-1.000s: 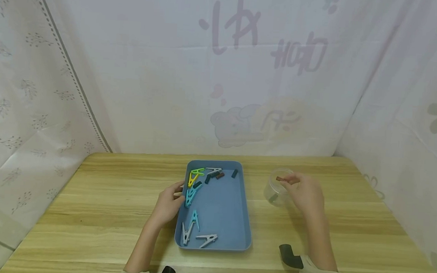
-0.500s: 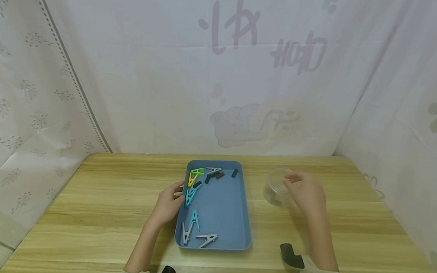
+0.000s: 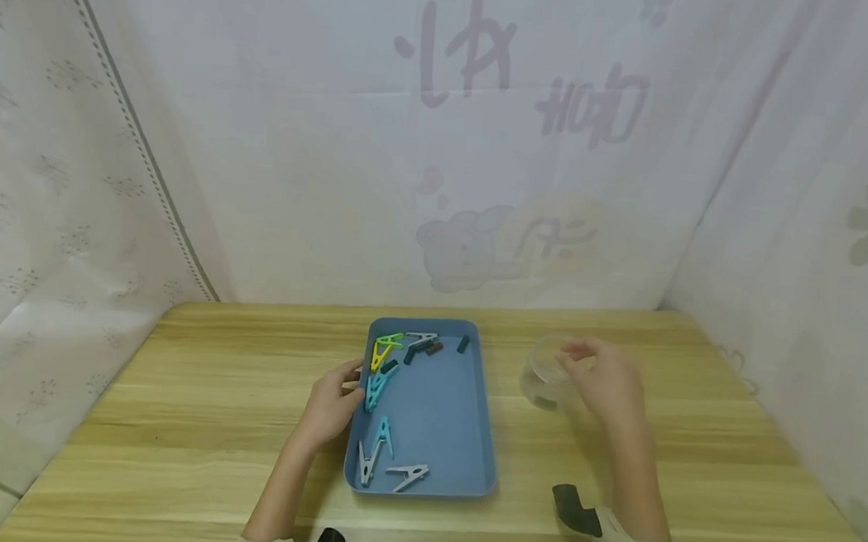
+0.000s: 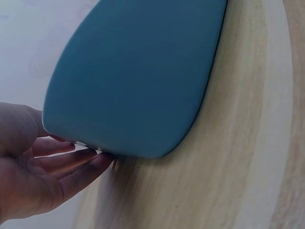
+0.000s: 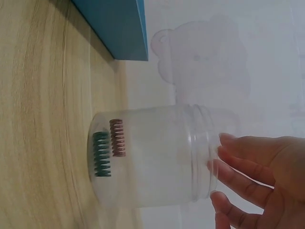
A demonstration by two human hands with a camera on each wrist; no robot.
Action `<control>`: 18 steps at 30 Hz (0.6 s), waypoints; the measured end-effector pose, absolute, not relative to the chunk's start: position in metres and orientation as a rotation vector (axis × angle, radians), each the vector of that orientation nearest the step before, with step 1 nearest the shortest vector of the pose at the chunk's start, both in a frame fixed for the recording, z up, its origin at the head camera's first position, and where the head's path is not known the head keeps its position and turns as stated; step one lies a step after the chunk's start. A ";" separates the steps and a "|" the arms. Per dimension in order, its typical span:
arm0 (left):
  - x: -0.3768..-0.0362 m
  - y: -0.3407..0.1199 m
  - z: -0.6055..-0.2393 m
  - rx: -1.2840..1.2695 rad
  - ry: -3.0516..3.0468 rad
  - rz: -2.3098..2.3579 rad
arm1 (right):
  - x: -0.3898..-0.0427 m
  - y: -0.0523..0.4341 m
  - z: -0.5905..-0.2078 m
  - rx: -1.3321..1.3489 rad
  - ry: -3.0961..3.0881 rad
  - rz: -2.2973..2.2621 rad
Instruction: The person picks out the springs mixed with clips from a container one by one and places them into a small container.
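Note:
My left hand (image 3: 332, 402) is at the left side of the blue tray (image 3: 440, 421), its thumb over the rim and its fingers against the outer wall. In the left wrist view the fingers (image 4: 90, 167) press along the tray wall. My right hand (image 3: 609, 389) hovers at the mouth of a clear plastic jar (image 3: 539, 377), with nothing between its fingertips. Through the jar wall in the right wrist view, a green coil spring (image 5: 101, 153) and a reddish-brown coil spring (image 5: 117, 138) lie at the bottom.
Inside the tray are several plastic clips in grey, blue, yellow and green, including a grey clip (image 3: 408, 475) and a yellow clip (image 3: 381, 356). Several dark springs lie at its far end, with a brown spring (image 3: 435, 348). A printed curtain (image 3: 298, 171) hangs behind the wooden table (image 3: 208, 423).
The reddish-brown spring has left my right fingers and is now inside the jar. My right hand has stayed near the jar mouth, and my left hand keeps its place on the tray.

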State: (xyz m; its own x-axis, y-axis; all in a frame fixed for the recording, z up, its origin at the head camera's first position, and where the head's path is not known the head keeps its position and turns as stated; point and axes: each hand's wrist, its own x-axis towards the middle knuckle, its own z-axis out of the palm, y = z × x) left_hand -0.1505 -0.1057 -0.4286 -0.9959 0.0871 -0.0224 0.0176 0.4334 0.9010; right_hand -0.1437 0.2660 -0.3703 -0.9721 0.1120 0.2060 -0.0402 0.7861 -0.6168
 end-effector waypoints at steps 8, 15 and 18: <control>-0.150 -0.108 -0.427 0.115 2.604 1.628 | -0.140 0.259 -0.367 -0.028 -2.748 0.951; -0.149 -0.108 -0.425 0.099 2.609 1.621 | -0.141 0.252 -0.362 0.042 -2.735 0.904; -0.149 -0.108 -0.425 0.095 2.607 1.621 | -0.143 0.247 -0.358 0.070 -2.730 0.901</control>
